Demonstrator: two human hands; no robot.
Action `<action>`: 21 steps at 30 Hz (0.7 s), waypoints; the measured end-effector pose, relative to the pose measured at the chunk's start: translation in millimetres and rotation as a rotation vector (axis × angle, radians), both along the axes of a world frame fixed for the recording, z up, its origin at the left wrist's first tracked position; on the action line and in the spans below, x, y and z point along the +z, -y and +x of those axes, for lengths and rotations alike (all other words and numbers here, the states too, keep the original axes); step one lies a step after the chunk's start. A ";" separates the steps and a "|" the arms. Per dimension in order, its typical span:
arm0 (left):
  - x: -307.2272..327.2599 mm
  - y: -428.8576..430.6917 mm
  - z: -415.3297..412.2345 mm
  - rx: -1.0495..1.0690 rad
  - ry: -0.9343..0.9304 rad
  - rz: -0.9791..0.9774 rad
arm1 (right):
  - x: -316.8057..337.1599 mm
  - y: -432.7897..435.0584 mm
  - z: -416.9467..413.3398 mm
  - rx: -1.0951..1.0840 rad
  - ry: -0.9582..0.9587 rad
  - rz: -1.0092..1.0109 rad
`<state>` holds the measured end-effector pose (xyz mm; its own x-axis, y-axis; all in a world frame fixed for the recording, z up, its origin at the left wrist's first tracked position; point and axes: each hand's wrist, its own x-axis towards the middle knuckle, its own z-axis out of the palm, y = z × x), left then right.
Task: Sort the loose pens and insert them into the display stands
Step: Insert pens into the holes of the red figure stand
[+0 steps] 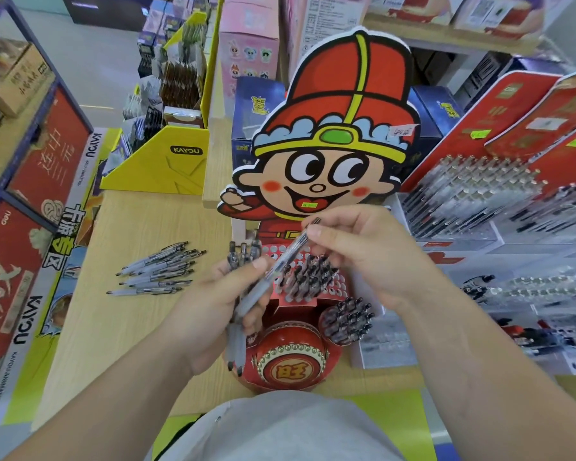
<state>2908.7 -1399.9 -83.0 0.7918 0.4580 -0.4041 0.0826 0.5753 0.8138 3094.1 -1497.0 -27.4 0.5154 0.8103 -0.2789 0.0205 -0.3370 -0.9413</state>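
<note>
My left hand (213, 311) grips a bundle of grey pens (238, 331), tips pointing down, in front of the red cartoon display stand (330, 134). My right hand (363, 254) pinches the upper end of a single clear pen (288, 257) that slants down to my left thumb. Behind the hands, the stand's hole panel (308, 277) holds several dark-capped pens, and a round red cup (348, 321) at its right is full of pens. Several loose pens (157, 271) lie in a pile on the wooden table to the left.
A yellow cardboard display (167, 161) stands at the back left of the wooden table (120, 327). Clear acrylic racks of pens (479, 201) fill the right side. Red boxed goods (24, 247) line the left edge. A red drum (291, 357) forms the stand's front base.
</note>
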 end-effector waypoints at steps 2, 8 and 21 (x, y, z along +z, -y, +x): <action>-6.7 -4.1 -0.5 0.097 -0.054 -0.066 | 5.0 1.3 6.2 -0.102 0.034 0.051; -15.8 -10.2 -5.9 0.164 -0.098 -0.053 | 3.9 6.6 18.8 -0.198 0.321 0.144; -19.5 -9.9 -7.2 0.176 -0.098 -0.083 | -27.5 -5.5 4.9 0.042 0.652 -0.167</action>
